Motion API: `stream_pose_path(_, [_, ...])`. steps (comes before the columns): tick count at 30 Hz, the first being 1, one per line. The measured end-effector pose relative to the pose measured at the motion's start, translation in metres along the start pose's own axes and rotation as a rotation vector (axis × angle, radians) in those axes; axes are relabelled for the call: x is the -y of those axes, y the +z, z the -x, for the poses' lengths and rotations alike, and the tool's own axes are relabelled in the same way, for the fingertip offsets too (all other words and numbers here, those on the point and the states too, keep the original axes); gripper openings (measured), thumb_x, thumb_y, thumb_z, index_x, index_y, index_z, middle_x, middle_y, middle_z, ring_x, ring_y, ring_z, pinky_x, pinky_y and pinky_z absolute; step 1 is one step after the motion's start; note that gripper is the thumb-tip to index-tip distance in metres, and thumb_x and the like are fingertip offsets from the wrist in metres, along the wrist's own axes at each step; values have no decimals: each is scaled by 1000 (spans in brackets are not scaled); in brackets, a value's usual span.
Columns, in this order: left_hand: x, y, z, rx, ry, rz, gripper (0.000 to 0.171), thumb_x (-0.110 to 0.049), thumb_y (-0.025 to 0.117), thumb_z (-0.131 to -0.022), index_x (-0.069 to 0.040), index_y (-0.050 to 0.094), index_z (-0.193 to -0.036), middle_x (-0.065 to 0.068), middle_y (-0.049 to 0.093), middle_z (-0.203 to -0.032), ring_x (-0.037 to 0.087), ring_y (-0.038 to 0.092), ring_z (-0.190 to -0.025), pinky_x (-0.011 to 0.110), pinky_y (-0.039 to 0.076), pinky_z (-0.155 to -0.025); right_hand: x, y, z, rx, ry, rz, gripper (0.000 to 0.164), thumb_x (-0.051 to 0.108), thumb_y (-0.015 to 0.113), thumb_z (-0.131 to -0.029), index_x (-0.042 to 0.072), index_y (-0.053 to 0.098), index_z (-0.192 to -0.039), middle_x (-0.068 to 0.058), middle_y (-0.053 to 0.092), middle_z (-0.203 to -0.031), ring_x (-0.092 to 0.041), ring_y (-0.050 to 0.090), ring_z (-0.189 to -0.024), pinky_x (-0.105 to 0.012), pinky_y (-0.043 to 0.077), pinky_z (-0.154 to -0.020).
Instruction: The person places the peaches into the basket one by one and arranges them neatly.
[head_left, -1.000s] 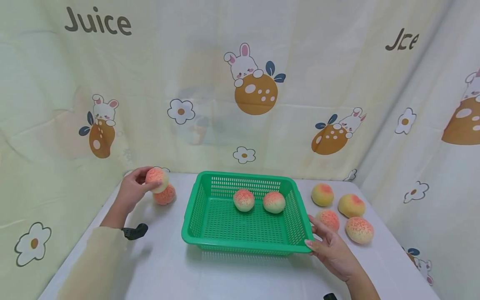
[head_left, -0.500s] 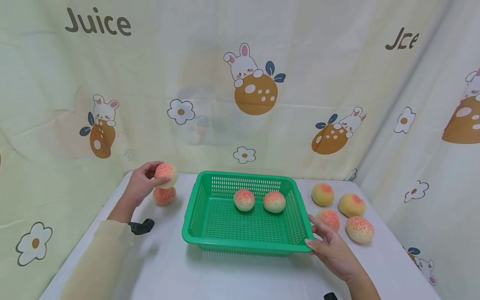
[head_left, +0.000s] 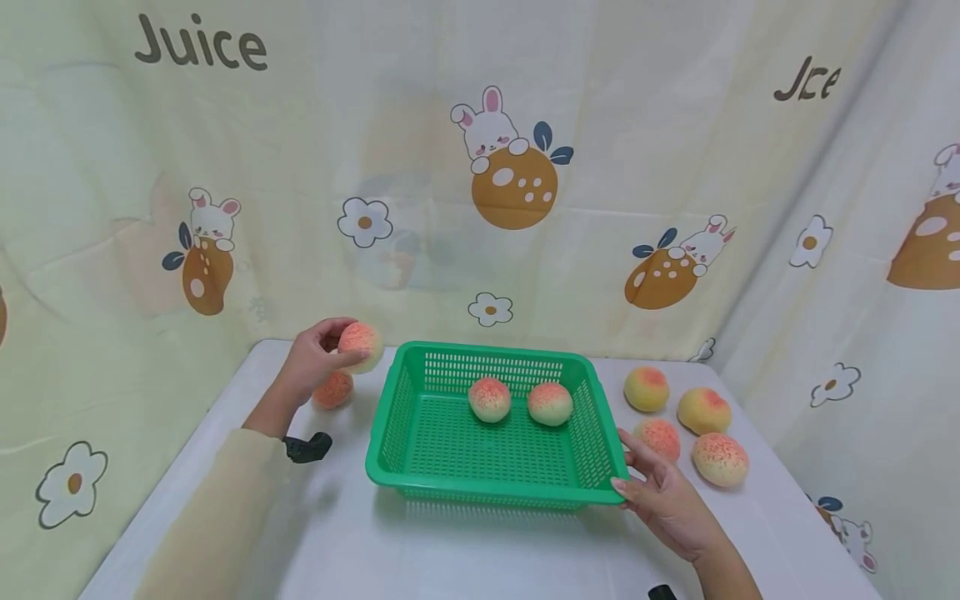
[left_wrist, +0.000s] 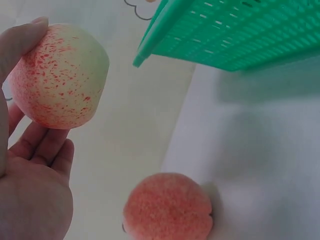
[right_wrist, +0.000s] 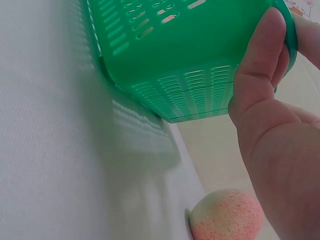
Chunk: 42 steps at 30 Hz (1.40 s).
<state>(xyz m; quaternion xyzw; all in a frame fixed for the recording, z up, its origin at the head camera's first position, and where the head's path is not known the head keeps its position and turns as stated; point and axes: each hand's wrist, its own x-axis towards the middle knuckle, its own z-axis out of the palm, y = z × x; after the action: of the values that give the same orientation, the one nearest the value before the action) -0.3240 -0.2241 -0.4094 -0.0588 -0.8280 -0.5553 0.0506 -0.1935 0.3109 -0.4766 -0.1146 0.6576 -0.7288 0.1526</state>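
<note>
My left hand [head_left: 313, 363] holds a pale peach with red speckles [head_left: 361, 347] above the table, just left of the green basket [head_left: 495, 493]. In the left wrist view the thumb and fingers close round this speckled peach [left_wrist: 65, 75]. Below that hand a redder peach [head_left: 333, 390] rests on the table. Two peaches, one on the left [head_left: 490, 400] and one on the right [head_left: 551, 404], lie inside the basket toward its back. My right hand [head_left: 663, 500] grips the basket's front right corner; the right wrist view shows the thumb [right_wrist: 262, 55] pressed under the rim.
Right of the basket sit several more peaches: two yellow ones [head_left: 647, 389] behind, a pinkish one [head_left: 657, 439] close to my right hand, and a speckled one [head_left: 720, 460]. A printed curtain [head_left: 420, 167] hangs behind the white table [head_left: 450, 558].
My left hand has carried the speckled peach to the right, from over the red peach toward the basket's left side. The right hand and the basket stay put.
</note>
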Motion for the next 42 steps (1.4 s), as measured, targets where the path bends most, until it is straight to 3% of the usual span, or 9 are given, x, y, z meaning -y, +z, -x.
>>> stream_pose_path(15, [-18, 28, -11, 71, 14, -17, 65, -28, 82, -88, -14, 54, -144, 10, 59, -134, 28, 56, -121, 23, 55, -90, 0, -1, 2, 6, -6, -8, 80, -1, 54, -102, 8, 6, -165, 2, 45, -121, -4, 66, -95, -21, 59, -82])
stream_pose_path(21, [-24, 39, -11, 90, -22, 20, 64, -25, 82, -88, -14, 54, -144, 10, 59, -131, 27, 55, -118, 26, 54, -92, 0, 0, 1, 4, -5, -6, 79, -1, 54, -102, 10, 8, -165, 1, 44, -122, -4, 66, -97, -21, 59, -82])
stream_pose_path(36, [-26, 54, -17, 135, -11, 3, 61, -31, 82, -88, -14, 57, -141, 11, 63, -130, 27, 58, -114, 32, 54, -92, 4, 3, 2, 2, 0, -9, 80, -1, 55, -102, 8, 6, -165, -2, 44, -124, -5, 66, -99, -22, 60, -83])
stream_pose_path(42, [-27, 59, -20, 143, -43, -8, 60, -34, 83, -87, -17, 58, -139, 8, 64, -126, 27, 58, -114, 34, 55, -94, 4, 3, 2, 0, 1, -5, 80, -2, 55, -101, 7, 6, -164, -2, 44, -124, -5, 66, -99, -22, 60, -83])
